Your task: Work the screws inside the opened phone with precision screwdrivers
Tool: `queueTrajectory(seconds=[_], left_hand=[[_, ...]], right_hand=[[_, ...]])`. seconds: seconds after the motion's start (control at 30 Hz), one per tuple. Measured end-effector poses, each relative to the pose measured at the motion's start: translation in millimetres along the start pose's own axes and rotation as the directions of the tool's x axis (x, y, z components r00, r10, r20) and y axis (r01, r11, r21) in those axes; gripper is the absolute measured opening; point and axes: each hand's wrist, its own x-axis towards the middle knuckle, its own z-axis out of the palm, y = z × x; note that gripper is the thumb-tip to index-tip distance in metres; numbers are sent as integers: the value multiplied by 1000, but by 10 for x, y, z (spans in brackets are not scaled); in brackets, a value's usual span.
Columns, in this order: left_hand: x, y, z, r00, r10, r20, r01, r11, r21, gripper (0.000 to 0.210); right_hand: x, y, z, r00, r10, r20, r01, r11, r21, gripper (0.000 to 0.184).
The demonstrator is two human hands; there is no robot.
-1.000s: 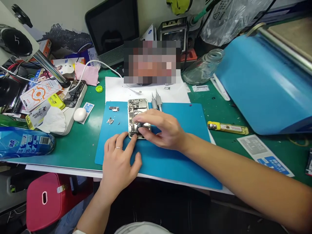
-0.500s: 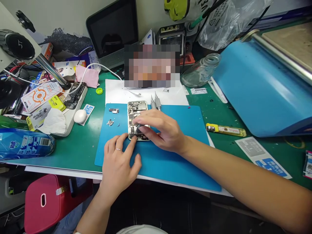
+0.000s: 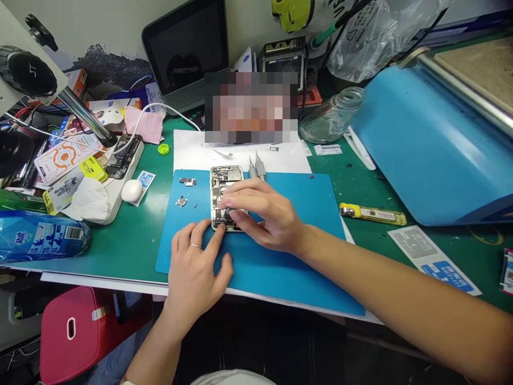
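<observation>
The left hand (image 3: 199, 267), loosely spread, rests fingertips on the lower end of the opened phone (image 3: 217, 188). The right hand (image 3: 274, 219) pinches a dark tool (image 3: 227, 212), mostly hidden, over the phone, which lies on a blue mat (image 3: 288, 278).

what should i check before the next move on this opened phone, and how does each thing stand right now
1. Opened pale-framed rectangular phone on the flat blue mat: ok, it lies within the mat.
2. Left hand bracing the phone: ok, it touches the lower left corner.
3. Dark cylindrical tool gripped by the right hand: ok.
4. That tool's tip properly placed: cannot tell, it is hidden.
5. Small loose silver-and-dark parts clear of both hands: ok, they lie left of the phone.
6. Slim grey pointed tools fully clear of the right hand: cannot tell, it hides their lower ends.
</observation>
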Motion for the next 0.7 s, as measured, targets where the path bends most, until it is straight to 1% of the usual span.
queueTrajectory(seconds=[0.1, 0.2, 0.3, 0.37, 0.47, 0.6, 0.7], left_hand=[[2, 4, 3, 1000, 2, -4, -2, 1000, 2, 43], [2, 6, 7, 1000, 1, -7, -1, 1000, 2, 43], [1, 7, 5, 1000, 1, -3, -1, 1000, 3, 44], [0, 8, 0, 1000, 0, 1, 0, 1000, 3, 44], [3, 11, -5, 1000, -2, 5, 2, 1000, 2, 44], [7, 12, 0, 1000, 3, -3, -3, 1000, 3, 42], [6, 10, 3, 1000, 0, -4, 0, 1000, 4, 43]], right_hand=[[4, 8, 5, 1000, -24, -5, 24, 999, -37, 44], [1, 10, 6, 999, -24, -23, 22, 998, -64, 43], [-9, -2, 3, 999, -11, -47, 9, 999, -46, 47], [-15, -9, 2, 999, 12, -37, -13, 1000, -24, 49], [-19, -7, 12, 1000, 14, -26, -14, 1000, -12, 48], [-28, 6, 30, 998, -9, -58, 8, 1000, -15, 46], [-38, 2, 29, 998, 7, -63, -5, 999, 36, 47]])
